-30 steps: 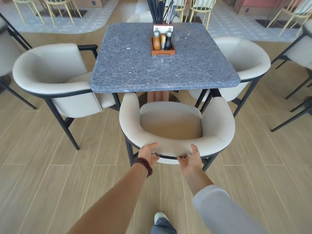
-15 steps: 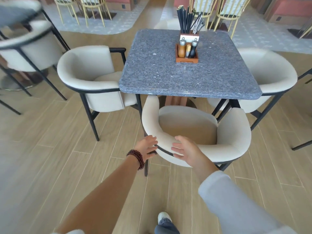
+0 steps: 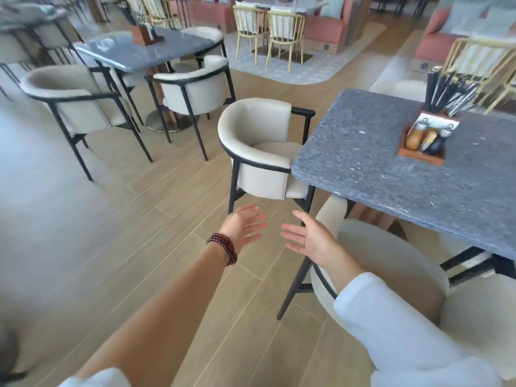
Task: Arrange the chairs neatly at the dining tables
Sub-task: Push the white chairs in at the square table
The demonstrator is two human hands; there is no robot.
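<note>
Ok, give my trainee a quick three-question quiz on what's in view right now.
1. True or false: the left hand and the right hand hold nothing.
2. The condiment caddy stands on: A) the grey table B) the floor C) a chair seat.
3. Fill in: the cream chair just ahead of the hands has a ____ frame.
Key: 1 true; 2 A; 3 black.

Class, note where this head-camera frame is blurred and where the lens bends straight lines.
Head view: motion blur smears the far table and the left edge; the centre chair, left hand and right hand look sharper; wide-angle distortion tilts the near table.
</note>
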